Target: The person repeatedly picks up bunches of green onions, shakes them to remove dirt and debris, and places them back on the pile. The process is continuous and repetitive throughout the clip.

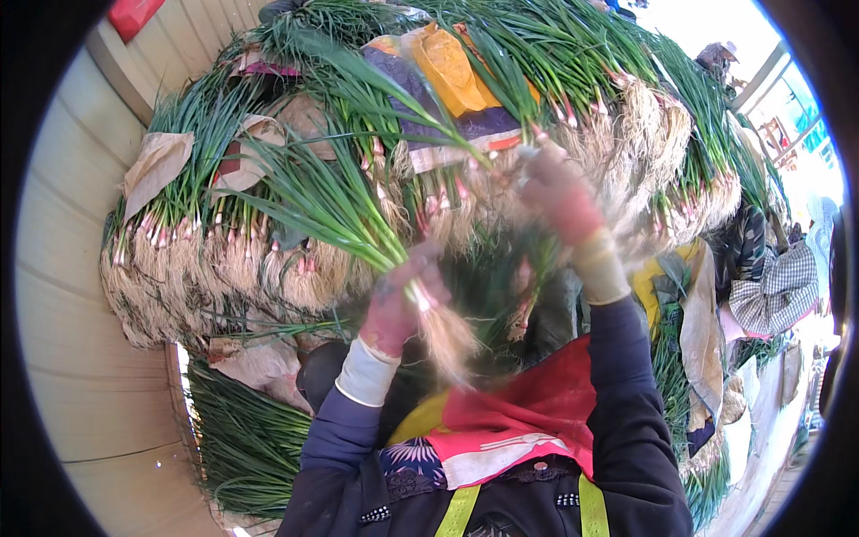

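Observation:
My left hand (402, 295), in a pinkish work glove with a pale cuff, is closed around a bunch of green garlic plants (356, 221). Their leaves fan up to the left, and the pale roots (448, 339) hang below my fist, blurred. Farther forward and to the right, my right hand (557, 184), also gloved, is blurred by motion at the front of the heap. Stalk ends (533, 127) lie close to its fingers; whether it grips any is unclear. A loose stalk (429, 121) slants across the heap towards this hand.
A large heap of green garlic (590, 47) with hanging roots (181, 268) curves around in front. Printed sacking (463, 80) lies on it. More leaves (248, 429) lie at lower left beside a panelled wall (87, 255). At right are a checked cloth item (772, 288) and a distant person (718, 60).

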The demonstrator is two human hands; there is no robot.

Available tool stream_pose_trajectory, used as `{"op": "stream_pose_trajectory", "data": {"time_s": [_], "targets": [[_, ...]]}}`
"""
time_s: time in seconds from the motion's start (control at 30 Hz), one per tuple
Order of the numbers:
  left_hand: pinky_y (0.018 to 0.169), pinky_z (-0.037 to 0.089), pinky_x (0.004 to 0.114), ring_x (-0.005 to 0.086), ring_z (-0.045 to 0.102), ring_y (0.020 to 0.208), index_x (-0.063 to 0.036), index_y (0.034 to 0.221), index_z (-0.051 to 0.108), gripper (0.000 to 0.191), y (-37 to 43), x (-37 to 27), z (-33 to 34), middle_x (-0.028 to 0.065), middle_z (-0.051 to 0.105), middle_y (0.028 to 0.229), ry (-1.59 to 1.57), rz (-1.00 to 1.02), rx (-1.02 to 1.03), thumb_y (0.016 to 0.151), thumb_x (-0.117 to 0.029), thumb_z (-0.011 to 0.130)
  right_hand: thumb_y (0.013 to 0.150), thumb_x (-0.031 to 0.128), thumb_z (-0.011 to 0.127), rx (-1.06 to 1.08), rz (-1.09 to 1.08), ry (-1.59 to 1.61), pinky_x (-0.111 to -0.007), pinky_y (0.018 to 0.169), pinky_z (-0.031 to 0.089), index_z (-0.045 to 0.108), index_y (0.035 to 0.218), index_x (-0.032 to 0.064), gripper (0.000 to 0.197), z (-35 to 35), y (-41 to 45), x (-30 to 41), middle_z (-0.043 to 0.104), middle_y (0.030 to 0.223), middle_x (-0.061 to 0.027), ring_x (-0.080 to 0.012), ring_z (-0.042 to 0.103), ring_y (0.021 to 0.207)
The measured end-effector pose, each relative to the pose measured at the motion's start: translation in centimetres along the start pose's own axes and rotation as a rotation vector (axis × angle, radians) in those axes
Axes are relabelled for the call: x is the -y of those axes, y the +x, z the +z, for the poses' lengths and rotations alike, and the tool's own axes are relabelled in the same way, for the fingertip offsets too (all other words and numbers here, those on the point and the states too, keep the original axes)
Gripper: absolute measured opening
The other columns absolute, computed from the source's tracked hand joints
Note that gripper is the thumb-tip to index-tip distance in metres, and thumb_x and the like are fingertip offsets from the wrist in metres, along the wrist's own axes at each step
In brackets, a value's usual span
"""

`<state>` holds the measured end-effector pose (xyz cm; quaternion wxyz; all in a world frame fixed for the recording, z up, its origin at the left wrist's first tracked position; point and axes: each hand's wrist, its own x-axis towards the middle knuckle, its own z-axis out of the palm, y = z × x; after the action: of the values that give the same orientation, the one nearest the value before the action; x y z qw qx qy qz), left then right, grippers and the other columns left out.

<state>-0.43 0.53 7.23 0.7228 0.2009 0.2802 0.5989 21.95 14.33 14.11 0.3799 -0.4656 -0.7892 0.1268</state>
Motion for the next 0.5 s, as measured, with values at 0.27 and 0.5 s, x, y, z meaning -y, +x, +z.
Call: {"op": "stream_pose_trajectory", "data": {"time_s": [0.27, 0.5], "targets": [[0.060, 0.052, 0.026, 0.0106, 0.056, 0.063, 0.0020, 0.116, 0.052, 0.044, -0.2, -0.4, 0.4, 0.0008, 0.057, 0.076, 0.092, -0.033, 0.000, 0.082, -0.024, 0.058, 0.080, 0.020, 0.055, 0.185, 0.258, 0.070, -0.034, 0.065, 0.045, 0.058, 0.104, 0.0040, 0.029, -2.4, -2.0, 4.6, 0.061, 0.076, -0.0165, -0.0280, 0.057, 0.066], [0.059, 0.050, 0.025, 0.0104, 0.056, 0.063, 0.0010, 0.122, 0.050, 0.049, 0.2, -0.1, -0.9, 0.0013, 0.058, 0.081, 0.180, -0.042, -0.035, 0.084, -0.028, 0.056, 0.077, 0.032, 0.060, 0.445, 0.460, -0.147, -0.037, 0.067, 0.046, 0.060, 0.090, -0.0006, 0.035, 1.4, -0.7, 1.9, 0.063, 0.076, -0.0159, -0.0266, 0.061, 0.070]]}}
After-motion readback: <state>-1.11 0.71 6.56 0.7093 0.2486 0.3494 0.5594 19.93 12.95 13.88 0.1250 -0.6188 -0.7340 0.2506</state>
